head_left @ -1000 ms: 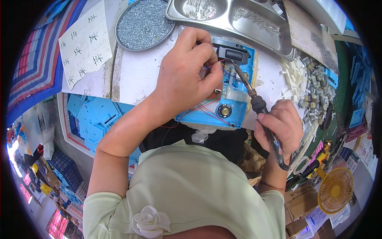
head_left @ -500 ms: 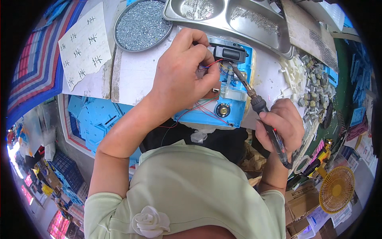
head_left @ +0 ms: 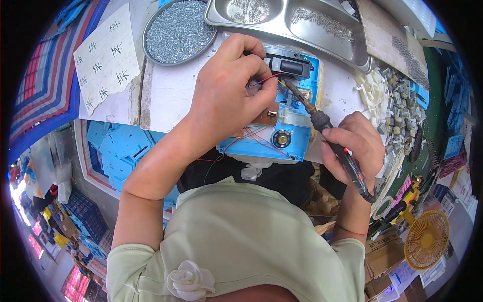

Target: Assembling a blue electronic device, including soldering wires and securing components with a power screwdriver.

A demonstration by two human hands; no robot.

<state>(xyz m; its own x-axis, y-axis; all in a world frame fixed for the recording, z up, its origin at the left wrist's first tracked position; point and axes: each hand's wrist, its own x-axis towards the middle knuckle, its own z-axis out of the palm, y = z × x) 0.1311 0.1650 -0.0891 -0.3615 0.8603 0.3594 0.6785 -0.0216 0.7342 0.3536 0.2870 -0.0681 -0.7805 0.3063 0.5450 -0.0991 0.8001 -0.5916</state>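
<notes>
My right hand (head_left: 358,146) is closed round the black handle of a soldering iron (head_left: 329,132), which slants up and to the left. Its metal tip is at the lower edge of a black module (head_left: 291,66) in a blue plastic housing (head_left: 300,135). Thumb and forefinger of my left hand (head_left: 229,85) are pinched on thin red and blue wires beside the tip; the exact grip is partly hidden. The housing also carries a round speaker (head_left: 282,138), a brown circuit board (head_left: 266,115) and several loose wires. Whether the tip touches a joint is too small to tell.
Beyond the housing stand a round dish of small metal pins (head_left: 178,32) and a steel compartment tray (head_left: 327,53) with small metal parts. White and grey parts (head_left: 392,103) lie heaped on the right. A marked paper (head_left: 108,58) and blue panels (head_left: 121,151) are on the left.
The iron's tip has shifted slightly left along the module's lower edge, and the handle's rear end has moved a little to the right. My left hand stays nearly in place.
</notes>
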